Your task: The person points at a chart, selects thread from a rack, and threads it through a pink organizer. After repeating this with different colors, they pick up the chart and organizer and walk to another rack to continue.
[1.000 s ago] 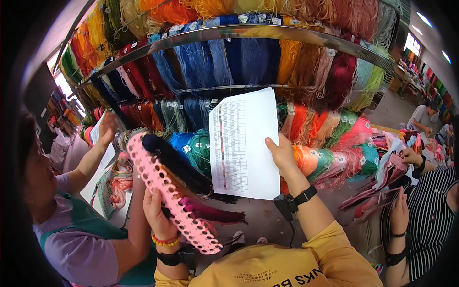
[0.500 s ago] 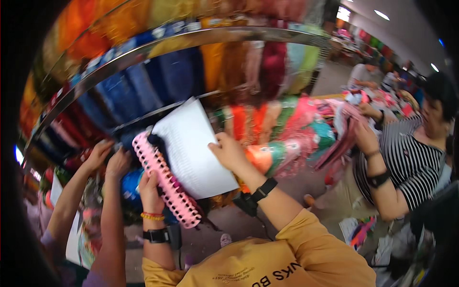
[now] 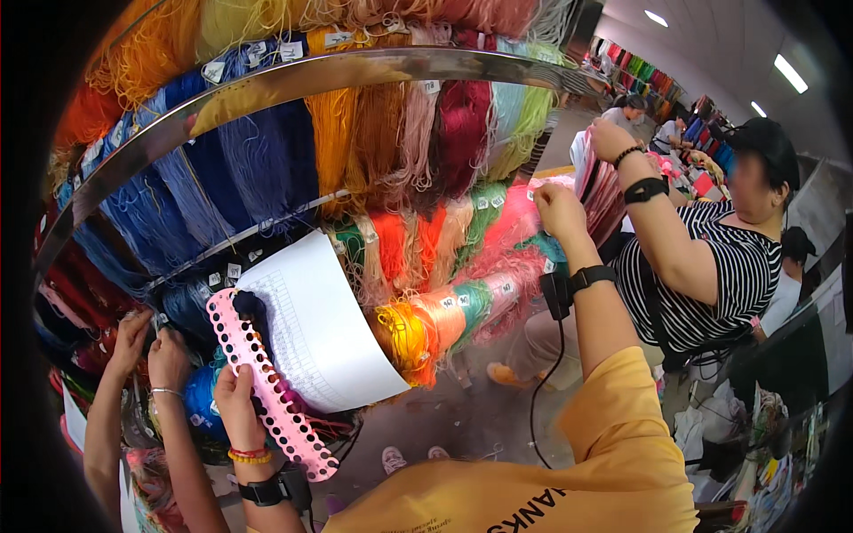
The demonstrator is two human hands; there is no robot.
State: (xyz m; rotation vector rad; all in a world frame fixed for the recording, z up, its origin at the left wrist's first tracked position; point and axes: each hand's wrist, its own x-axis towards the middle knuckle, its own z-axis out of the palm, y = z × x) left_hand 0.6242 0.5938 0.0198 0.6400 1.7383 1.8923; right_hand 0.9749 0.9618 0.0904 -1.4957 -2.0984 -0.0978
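My left hand (image 3: 238,409) is closed around a pink perforated thread-holder strip (image 3: 258,373) with dark holes down both edges. Dark blue, orange and purplish threads are looped on the strip's far side. A curved white sheet with a printed grid (image 3: 333,329) lies behind it, apparently in the same grip. My right hand (image 3: 562,213) is away from the sheet, its fingers loosely bent beside the pink thread hanks (image 3: 514,220) on the rack. Whether its fingertips touch a thread is not clear. Teal thread (image 3: 549,249) hangs just below that hand.
A metal rail (image 3: 355,67) curves across the rack of blue, orange, brown and red hanks. Another person's hands (image 3: 151,351) work at threads on the left. On the right, a person in a striped top (image 3: 702,266) lifts pink strands. A black cable (image 3: 538,400) dangles from my right wrist.
My right hand has let go of the white sheet and moved right to the pink hanks. The strip and sheet sit lower left in view. The person at right has raised their arm.
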